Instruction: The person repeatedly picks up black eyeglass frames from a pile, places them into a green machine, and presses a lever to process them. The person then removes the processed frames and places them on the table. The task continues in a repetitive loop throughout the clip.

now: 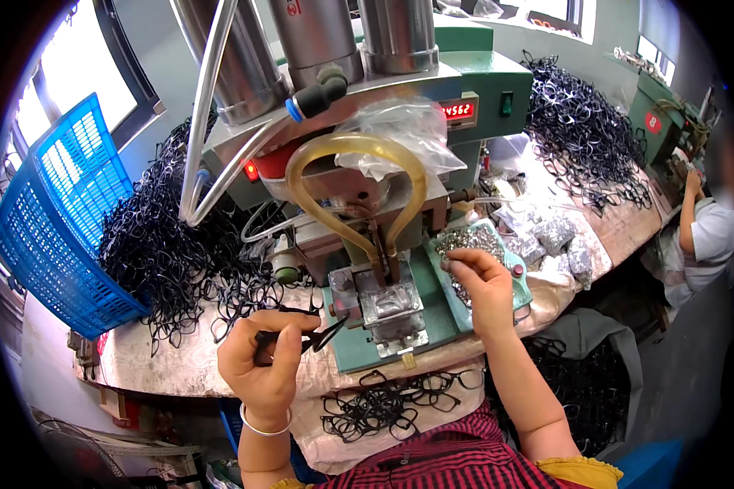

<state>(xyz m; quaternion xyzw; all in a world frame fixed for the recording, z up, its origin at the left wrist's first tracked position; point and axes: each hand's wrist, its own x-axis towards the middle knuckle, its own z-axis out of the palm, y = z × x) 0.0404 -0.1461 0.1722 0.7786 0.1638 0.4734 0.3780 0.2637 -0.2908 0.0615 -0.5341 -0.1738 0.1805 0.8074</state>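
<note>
My left hand [261,363] is closed around a black eyeglass frame [324,336], which reaches toward the metal fixture [390,306] of a green bench machine. Over a pale green tray [520,306] heaped with small shiny metal parts [470,241], my right hand [485,285] has its thumb and fingertips pinched together. Whatever is between those fingertips is too small to make out. Just above the fixture, two upright metal prongs [382,261] end a yellowish looped tube [296,163]. Several black eyeglass frames [375,407] lie on the cloth nearest my lap.
Large heaps of black frames rise at the left [151,244] and far right [583,114]. A blue plastic basket [61,220] leans at the left edge. Beside the tray lie silvery bags [554,234]. Another person [701,232] sits at the far right.
</note>
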